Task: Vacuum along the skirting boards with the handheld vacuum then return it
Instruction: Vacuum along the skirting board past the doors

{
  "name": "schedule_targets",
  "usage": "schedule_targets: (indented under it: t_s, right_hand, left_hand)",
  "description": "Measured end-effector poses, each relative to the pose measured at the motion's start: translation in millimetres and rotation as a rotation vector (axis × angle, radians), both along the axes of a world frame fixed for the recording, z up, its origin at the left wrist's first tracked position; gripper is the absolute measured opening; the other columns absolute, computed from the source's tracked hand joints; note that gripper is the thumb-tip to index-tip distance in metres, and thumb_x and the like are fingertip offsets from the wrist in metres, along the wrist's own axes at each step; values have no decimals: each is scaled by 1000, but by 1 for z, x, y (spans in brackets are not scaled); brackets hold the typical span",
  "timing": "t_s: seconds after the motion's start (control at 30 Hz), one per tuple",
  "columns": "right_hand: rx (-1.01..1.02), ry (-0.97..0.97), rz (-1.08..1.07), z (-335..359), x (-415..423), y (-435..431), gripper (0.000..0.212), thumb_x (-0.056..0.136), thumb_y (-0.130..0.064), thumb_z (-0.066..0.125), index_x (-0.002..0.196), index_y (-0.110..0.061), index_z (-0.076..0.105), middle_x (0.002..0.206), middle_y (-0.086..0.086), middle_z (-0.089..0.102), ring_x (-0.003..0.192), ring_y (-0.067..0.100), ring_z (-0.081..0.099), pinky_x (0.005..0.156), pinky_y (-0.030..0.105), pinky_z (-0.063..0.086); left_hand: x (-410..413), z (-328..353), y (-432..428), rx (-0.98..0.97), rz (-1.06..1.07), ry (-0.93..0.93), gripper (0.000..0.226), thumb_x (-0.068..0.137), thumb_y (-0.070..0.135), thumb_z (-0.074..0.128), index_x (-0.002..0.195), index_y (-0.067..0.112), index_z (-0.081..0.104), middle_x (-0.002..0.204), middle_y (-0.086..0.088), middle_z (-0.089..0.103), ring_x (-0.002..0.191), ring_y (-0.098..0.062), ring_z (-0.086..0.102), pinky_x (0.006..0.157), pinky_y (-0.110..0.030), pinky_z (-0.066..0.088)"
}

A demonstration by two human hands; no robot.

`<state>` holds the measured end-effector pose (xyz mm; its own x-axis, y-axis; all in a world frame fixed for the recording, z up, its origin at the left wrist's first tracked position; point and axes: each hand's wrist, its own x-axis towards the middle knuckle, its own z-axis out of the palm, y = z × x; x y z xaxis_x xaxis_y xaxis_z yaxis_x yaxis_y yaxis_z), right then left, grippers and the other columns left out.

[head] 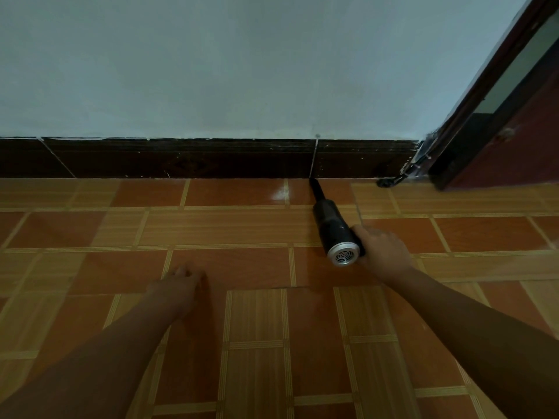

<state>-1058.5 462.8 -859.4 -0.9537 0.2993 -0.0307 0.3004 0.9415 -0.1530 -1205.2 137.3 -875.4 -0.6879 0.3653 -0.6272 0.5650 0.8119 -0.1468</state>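
A black handheld vacuum (331,225) with a silver vented rear cap lies low over the floor, gripped at its back end by my right hand (382,252). Its narrow nozzle tip touches the foot of the dark brown skirting board (187,158), right at a white vertical joint. My left hand (177,287) rests on the floor tiles to the left, fingers curled downward, holding nothing.
An orange and tan tiled floor (257,328) spreads toward me. A pale wall rises above the skirting. A dark red door frame (496,95) stands at the right, with a small black object (385,182) on the floor at its base. A whitish smudge (279,193) marks a tile near the nozzle.
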Motion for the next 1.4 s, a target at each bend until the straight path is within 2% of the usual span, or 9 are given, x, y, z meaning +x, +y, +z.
schedule_targets:
  t_s: [0.2, 0.37, 0.7, 0.9, 1.27, 1.4]
  right_hand:
    - [5, 24, 10, -1, -4, -5, 34, 83, -25, 64, 114, -16, 53, 102, 2, 64, 90, 19, 60, 72, 26, 35]
    - [-8, 18, -4, -5, -4, -7, 36, 82, -22, 64, 116, -17, 52, 105, 2, 63, 94, 19, 59, 82, 32, 45]
    - [-20, 20, 18, -8, -9, -14, 38, 83, -24, 63, 118, -17, 50, 108, 2, 63, 96, 19, 60, 82, 32, 45]
    - [-53, 59, 73, -10, -19, -25, 35, 80, -25, 66, 112, -15, 54, 101, 3, 65, 91, 21, 61, 75, 29, 40]
    - [-185, 54, 233, -8, -83, -86, 36, 80, -25, 69, 111, -22, 52, 102, -3, 64, 93, 13, 59, 89, 32, 44]
    - [-206, 65, 283, -8, -109, -114, 33, 81, -27, 67, 110, -20, 53, 99, -2, 65, 90, 15, 60, 83, 29, 44]
  left_hand:
    - [-1, -4, -1, -3, 19, -6, 63, 96, 32, 45, 149, 33, 12, 158, -4, 10, 141, -25, 24, 107, -45, 33]
    - [-1, -2, -2, 20, 6, -3, 60, 96, 30, 44, 149, 32, 14, 157, -3, 11, 141, -24, 24, 106, -44, 34]
    - [-2, -3, -3, 79, 2, 20, 56, 95, 31, 47, 146, 32, 23, 150, -1, 23, 135, -21, 35, 100, -37, 41]
    - [-2, -3, -1, 113, 31, 31, 50, 94, 31, 49, 141, 32, 33, 148, -3, 28, 134, -21, 36, 99, -37, 41]
    - [-9, -5, -7, 199, 15, 72, 39, 94, 25, 48, 132, 32, 42, 138, -1, 37, 124, -20, 44, 94, -34, 42]
    - [-10, -7, -9, 240, 37, 72, 34, 94, 23, 49, 127, 33, 47, 136, -1, 35, 113, -18, 51, 87, -32, 43]
